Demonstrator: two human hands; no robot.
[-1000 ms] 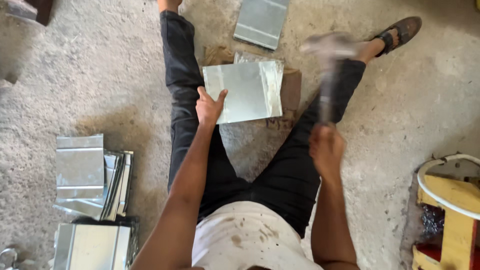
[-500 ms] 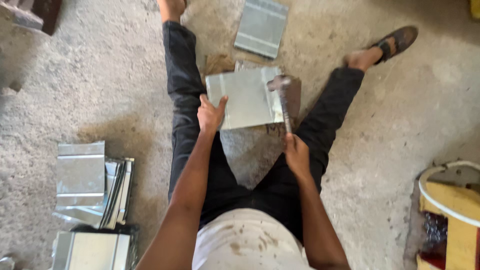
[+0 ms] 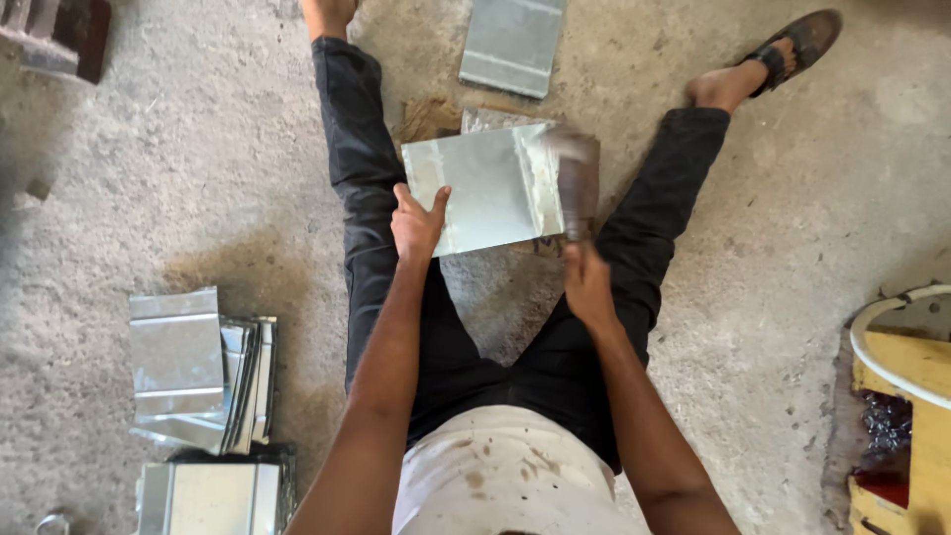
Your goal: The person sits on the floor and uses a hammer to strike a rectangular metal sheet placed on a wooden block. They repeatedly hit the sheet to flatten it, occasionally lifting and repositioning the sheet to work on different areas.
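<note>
Head view: I'm seated on the floor, hammering a metal sheet between my legs.

My left hand (image 3: 416,223) lies flat, fingers spread, pressing the near-left corner of the sheet (image 3: 485,188), I judge to pin it against the blows. My right hand (image 3: 586,287) is clenched around the handle of the hammer (image 3: 573,173), whose blurred head sits over the sheet's folded right edge, just beyond that hand. A stack of similar sheets (image 3: 198,372) lies well apart, outside my left arm, and a spare sheet (image 3: 510,45) lies beyond both hands.
</note>
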